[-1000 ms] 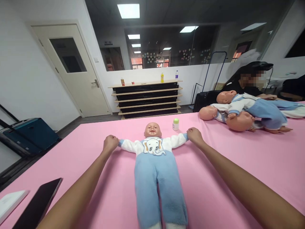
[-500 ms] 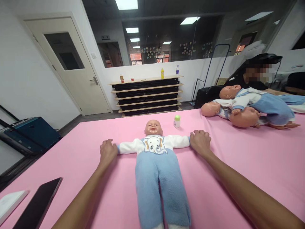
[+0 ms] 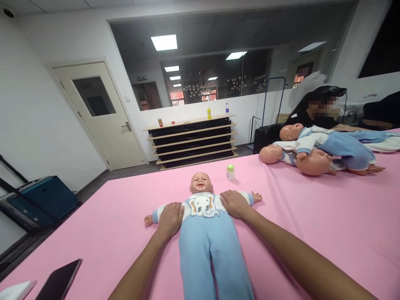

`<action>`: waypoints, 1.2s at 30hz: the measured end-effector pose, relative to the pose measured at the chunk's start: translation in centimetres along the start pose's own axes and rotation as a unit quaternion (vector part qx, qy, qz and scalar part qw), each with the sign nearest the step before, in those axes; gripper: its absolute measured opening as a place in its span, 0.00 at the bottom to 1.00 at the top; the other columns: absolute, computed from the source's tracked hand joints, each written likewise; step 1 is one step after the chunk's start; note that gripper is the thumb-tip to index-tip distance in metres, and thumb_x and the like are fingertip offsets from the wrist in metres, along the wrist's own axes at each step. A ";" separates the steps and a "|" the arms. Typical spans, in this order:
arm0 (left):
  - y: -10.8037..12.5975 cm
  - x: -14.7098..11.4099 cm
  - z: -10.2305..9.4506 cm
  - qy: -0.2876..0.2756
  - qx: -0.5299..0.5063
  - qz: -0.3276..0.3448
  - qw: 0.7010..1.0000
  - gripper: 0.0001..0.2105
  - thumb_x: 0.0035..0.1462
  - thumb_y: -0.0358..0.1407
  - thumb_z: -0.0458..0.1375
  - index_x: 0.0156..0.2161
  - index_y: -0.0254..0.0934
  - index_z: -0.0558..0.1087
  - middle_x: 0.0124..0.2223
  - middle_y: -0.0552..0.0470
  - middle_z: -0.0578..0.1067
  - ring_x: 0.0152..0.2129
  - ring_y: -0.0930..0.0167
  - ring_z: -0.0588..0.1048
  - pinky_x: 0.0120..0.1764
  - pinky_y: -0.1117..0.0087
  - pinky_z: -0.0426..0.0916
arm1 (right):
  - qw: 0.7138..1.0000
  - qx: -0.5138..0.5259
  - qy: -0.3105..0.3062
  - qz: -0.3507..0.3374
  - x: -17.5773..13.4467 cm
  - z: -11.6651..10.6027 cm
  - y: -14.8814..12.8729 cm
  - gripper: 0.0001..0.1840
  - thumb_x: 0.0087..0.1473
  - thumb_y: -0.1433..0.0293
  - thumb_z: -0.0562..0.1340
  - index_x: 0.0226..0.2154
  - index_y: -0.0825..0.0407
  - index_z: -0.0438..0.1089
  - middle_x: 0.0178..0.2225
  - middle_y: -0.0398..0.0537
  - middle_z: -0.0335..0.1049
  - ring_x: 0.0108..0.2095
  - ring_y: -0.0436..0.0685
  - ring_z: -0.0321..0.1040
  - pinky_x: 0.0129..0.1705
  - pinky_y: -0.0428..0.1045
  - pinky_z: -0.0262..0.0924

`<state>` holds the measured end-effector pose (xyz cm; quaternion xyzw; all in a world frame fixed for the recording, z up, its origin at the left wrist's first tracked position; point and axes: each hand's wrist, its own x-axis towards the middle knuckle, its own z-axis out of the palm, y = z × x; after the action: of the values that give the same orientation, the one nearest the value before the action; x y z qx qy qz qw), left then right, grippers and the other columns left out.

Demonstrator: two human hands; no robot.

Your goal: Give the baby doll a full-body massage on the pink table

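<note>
A baby doll (image 3: 203, 233) lies on its back on the pink tabletop, arms stretched out sideways, in a white top with an elephant on the chest and fluffy blue trousers. My left hand (image 3: 170, 217) is closed over the doll's upper sleeve on the left, near the shoulder. On the other side my right hand (image 3: 235, 204) grips the other upper sleeve, fingers curled over it. Both doll hands stick out beyond mine. My thumbs are largely hidden. Just beyond the doll's head stands a small white bottle (image 3: 230, 173) with a green cap.
Several similar dolls (image 3: 315, 146) lie heaped at the right, with a person (image 3: 315, 108) in black behind them. A phone (image 3: 59, 280) and a white box-like object (image 3: 17, 290) lie at the table's near left. Stacked boards (image 3: 192, 139) stand beyond the far edge.
Both my hands have moved inward along the doll's arms, from its hands to its upper sleeves, leaving the doll's hands uncovered. The view has tilted upward slightly.
</note>
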<state>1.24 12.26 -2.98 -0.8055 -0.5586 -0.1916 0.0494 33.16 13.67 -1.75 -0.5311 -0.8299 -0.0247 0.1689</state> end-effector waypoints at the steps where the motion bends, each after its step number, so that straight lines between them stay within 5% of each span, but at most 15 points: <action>1: -0.2 -0.2 -0.1 0.001 0.009 0.001 1.000 0.20 0.67 0.41 0.38 0.37 0.38 0.71 0.37 0.44 0.75 0.38 0.62 0.73 0.44 0.61 0.63 | 1.000 -0.013 0.001 -0.003 -0.2 0.0 0.4 0.21 0.66 0.64 0.47 0.34 0.54 0.71 0.35 0.53 0.73 0.37 0.57 0.66 0.44 0.51 0.51; 9: -2.3 -1.2 -0.9 -0.005 0.093 -0.048 0.994 0.21 0.67 0.40 0.37 0.33 0.37 0.71 0.34 0.43 0.74 0.35 0.61 0.72 0.43 0.59 0.61 | 0.997 -0.061 -0.005 0.044 -2.1 0.0 4.8 0.21 0.65 0.63 0.46 0.32 0.54 0.69 0.32 0.54 0.72 0.34 0.58 0.65 0.39 0.51 0.49; 15: -6.0 -2.5 -2.7 -0.027 0.170 -0.113 0.979 0.19 0.66 0.37 0.38 0.38 0.35 0.72 0.36 0.42 0.74 0.35 0.60 0.73 0.39 0.60 0.62 | 0.994 0.026 0.003 0.108 -2.7 -0.2 7.5 0.23 0.65 0.59 0.45 0.30 0.51 0.68 0.32 0.51 0.71 0.36 0.57 0.67 0.38 0.50 0.53; 18: -6.0 -1.4 -4.7 0.057 0.192 -0.144 0.969 0.19 0.66 0.37 0.39 0.39 0.33 0.72 0.37 0.40 0.74 0.39 0.58 0.72 0.44 0.56 0.62 | 0.989 0.063 0.078 0.113 -0.9 -2.0 6.1 0.20 0.64 0.59 0.47 0.35 0.51 0.69 0.37 0.51 0.72 0.38 0.58 0.67 0.39 0.50 0.55; 21: -3.7 0.7 -6.0 0.144 0.153 -0.087 0.974 0.17 0.66 0.39 0.41 0.43 0.34 0.71 0.43 0.40 0.74 0.45 0.59 0.70 0.49 0.58 0.61 | 0.980 0.074 0.175 0.054 1.3 -3.8 2.7 0.18 0.65 0.62 0.47 0.39 0.52 0.68 0.38 0.52 0.72 0.40 0.58 0.67 0.43 0.51 0.56; 24: -0.3 2.1 -5.2 0.133 0.087 -0.001 0.987 0.16 0.67 0.38 0.41 0.43 0.35 0.71 0.43 0.42 0.74 0.43 0.63 0.71 0.48 0.60 0.62 | 0.983 0.080 0.163 -0.024 2.3 -3.8 -0.8 0.18 0.65 0.64 0.46 0.39 0.52 0.69 0.37 0.52 0.72 0.40 0.58 0.66 0.44 0.52 0.56; 28: 2.3 1.8 -1.7 0.052 0.014 0.036 0.998 0.18 0.67 0.38 0.39 0.38 0.36 0.71 0.38 0.45 0.74 0.38 0.65 0.72 0.45 0.63 0.64 | 0.992 0.103 0.056 -0.044 1.6 -0.9 -2.4 0.19 0.66 0.63 0.46 0.37 0.52 0.69 0.36 0.50 0.72 0.39 0.57 0.67 0.42 0.51 0.56; 31: 1.8 0.9 0.0 0.023 -0.016 0.021 0.999 0.19 0.68 0.39 0.37 0.42 0.37 0.70 0.38 0.46 0.75 0.37 0.66 0.73 0.42 0.65 0.64 | 0.994 0.102 0.024 -0.033 0.7 0.9 -1.4 0.20 0.66 0.63 0.44 0.39 0.51 0.69 0.37 0.49 0.73 0.39 0.56 0.67 0.42 0.50 0.55; 36: -0.7 -0.2 0.2 0.005 0.060 0.000 0.998 0.22 0.68 0.40 0.36 0.35 0.36 0.71 0.34 0.44 0.74 0.35 0.64 0.72 0.42 0.62 0.61 | 0.999 -0.001 0.022 -0.035 -0.2 1.7 1.0 0.20 0.66 0.63 0.44 0.37 0.52 0.69 0.33 0.50 0.72 0.36 0.57 0.66 0.41 0.51 0.51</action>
<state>0.55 12.38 -3.31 -0.7998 -0.5691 -0.1623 0.1003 33.64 14.32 -3.53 -0.5010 -0.8442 -0.0433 0.1855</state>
